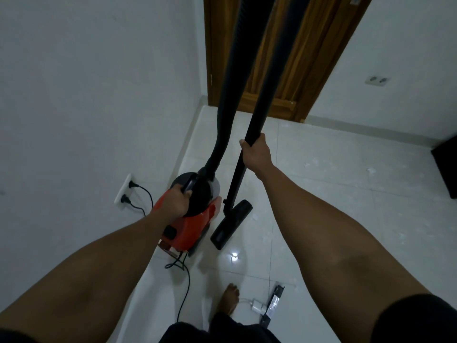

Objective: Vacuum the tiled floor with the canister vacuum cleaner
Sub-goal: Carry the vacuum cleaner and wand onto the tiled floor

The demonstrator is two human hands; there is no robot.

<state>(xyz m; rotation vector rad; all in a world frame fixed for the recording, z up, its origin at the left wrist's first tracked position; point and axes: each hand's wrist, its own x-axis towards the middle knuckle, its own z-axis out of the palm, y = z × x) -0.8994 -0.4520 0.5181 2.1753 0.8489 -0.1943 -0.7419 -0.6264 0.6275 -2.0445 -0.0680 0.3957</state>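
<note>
A red and black canister vacuum [190,231] stands on the white tiled floor [321,206] close to the left wall. My left hand [174,200] grips its black carry handle on top. My right hand [256,152] is closed around the black wand [259,102], which runs down to the black floor head [231,224] resting on the tiles just right of the canister. The black hose [228,95] rises from the canister's top and leaves the frame at the top edge.
A wall socket [123,191] holds two black plugs; a black cord [184,288] trails from the canister toward me. My bare foot [228,300] is near a white charger [257,306] and a dark strip [273,305]. A wooden door [277,58] stands ahead, a dark object [445,169] at right.
</note>
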